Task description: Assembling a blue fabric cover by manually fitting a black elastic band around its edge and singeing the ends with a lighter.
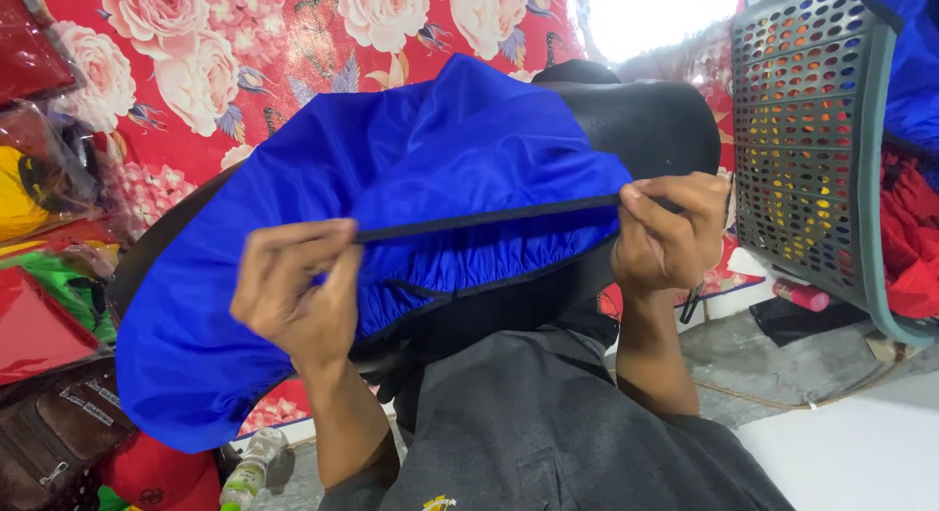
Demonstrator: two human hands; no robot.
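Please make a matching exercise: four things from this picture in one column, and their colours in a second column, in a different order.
Things:
1. fabric cover
2. elastic band
3. perforated basket
4. small bottle

Colours:
A. pink
B. grey-green
C. blue
D. black

Pairs: 1-C, 2-D, 3-B, 4-A. The left hand and right hand each pinch the band.

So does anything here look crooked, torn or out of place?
Nothing looks damaged. The left hand and right hand pull the black elastic edge of a blue cover taut over a black seat. A plastic bottle lies on the floor.
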